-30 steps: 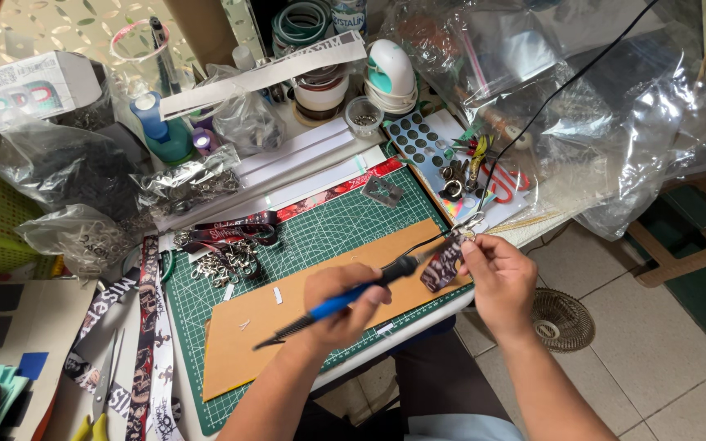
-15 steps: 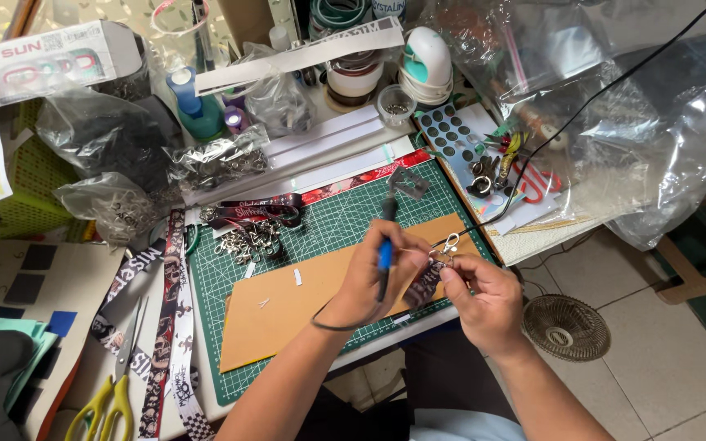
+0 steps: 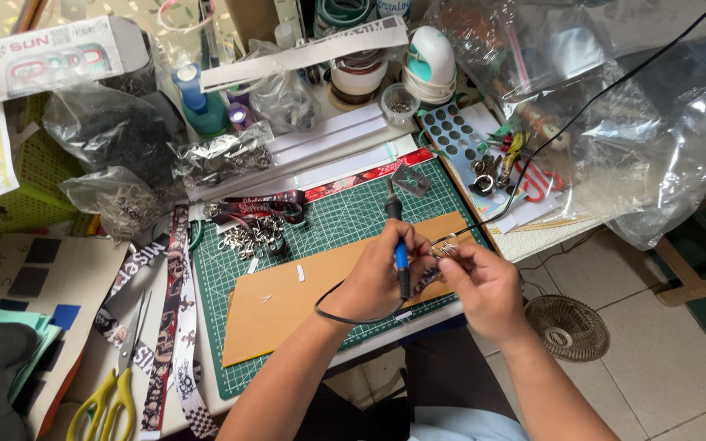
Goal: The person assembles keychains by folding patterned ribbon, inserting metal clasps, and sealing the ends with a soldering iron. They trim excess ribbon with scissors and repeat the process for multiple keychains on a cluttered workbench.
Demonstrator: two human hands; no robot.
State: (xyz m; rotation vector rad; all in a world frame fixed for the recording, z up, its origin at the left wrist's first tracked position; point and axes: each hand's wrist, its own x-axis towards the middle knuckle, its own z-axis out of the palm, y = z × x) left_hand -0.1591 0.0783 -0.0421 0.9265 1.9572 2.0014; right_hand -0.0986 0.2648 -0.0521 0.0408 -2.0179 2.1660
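My left hand [image 3: 373, 282] grips a soldering iron [image 3: 397, 237] with a blue and black handle, tip pointing away from me over the green cutting mat [image 3: 328, 220]. Its black cord loops under my wrist. My right hand [image 3: 484, 286] pinches a printed lanyard strap with a metal clasp [image 3: 444, 249] just right of the iron. Both hands hover over a brown cardboard sheet [image 3: 288, 306] that lies on the mat.
A pile of metal clasps [image 3: 251, 233] and a dark lanyard [image 3: 259, 206] lie on the mat's far left. Yellow-handled scissors [image 3: 108, 392] and printed straps [image 3: 173, 310] are at the left. Plastic bags, tape rolls and a blue bottle [image 3: 198, 102] crowd the back. A small fan [image 3: 567, 327] sits on the floor.
My left hand has turned the soldering iron from lying sideways to pointing away from me and brought it beside my right hand. The view has shifted slightly.
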